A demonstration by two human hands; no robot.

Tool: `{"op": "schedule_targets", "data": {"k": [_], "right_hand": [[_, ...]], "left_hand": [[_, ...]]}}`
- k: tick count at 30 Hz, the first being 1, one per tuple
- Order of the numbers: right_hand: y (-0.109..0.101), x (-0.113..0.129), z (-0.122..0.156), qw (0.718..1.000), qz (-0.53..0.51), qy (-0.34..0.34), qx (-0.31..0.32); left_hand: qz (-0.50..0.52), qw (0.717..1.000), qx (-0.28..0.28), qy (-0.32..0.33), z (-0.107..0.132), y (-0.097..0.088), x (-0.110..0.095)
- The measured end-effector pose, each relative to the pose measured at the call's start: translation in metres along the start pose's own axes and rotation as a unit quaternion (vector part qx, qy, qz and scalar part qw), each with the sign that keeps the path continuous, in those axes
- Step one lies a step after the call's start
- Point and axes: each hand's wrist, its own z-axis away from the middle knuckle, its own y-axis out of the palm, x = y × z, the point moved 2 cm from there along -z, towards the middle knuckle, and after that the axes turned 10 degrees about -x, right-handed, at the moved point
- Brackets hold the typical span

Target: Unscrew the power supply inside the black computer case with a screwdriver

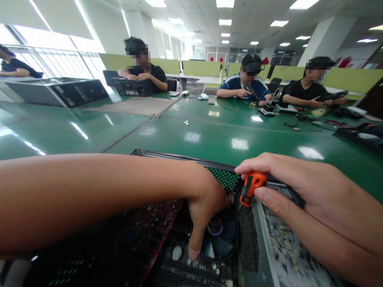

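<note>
An open black computer case (179, 156) lies on the green table (209, 135) right in front of me. My left hand (205, 207) reaches down inside it, fingers pointing down beside the round black cooling fan (223, 239) and the dark red motherboard (155, 223); whether it holds anything is hidden. My right hand (299, 187) rests on the case's upper right edge, closed on a screwdriver with an orange and black handle (250, 187). The screwdriver's tip is hidden.
Three people sit across the table, each working on computer parts; another person sits at far left. A closed computer case (56, 91) lies at back left and a brown mat (134, 105) beside it. Small parts and cables (299, 119) are scattered at right.
</note>
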Motion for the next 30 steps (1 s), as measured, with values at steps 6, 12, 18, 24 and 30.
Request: {"op": "schedule_targets", "data": {"k": [6,12,18,24,30], "right_hand": [[-0.0001,0.0018,-0.0018,1.0,-0.01,0.005,0.009],[0.0004,0.002,0.0004,1.0,-0.02,0.002,0.015],[-0.0015,0.0011,-0.0012,1.0,-0.018,0.007,0.019],[-0.0019,0.0015,-0.0005,1.0,-0.014,-0.003,0.015],[-0.0006,0.0038,0.0007,1.0,-0.009,-0.001,0.01]], "left_hand": [[0.009,0.996,0.067,0.051,-0.0014,0.0056,0.0035],[0.034,0.996,0.055,0.057,-0.002,0.0054,0.0033],[0.028,0.996,0.056,0.059,-0.0017,0.0047,0.0021],[0.03,0.995,0.057,0.07,-0.0012,0.0058,0.003],[0.022,0.996,0.072,0.053,-0.0015,0.0043,0.0013]]}}
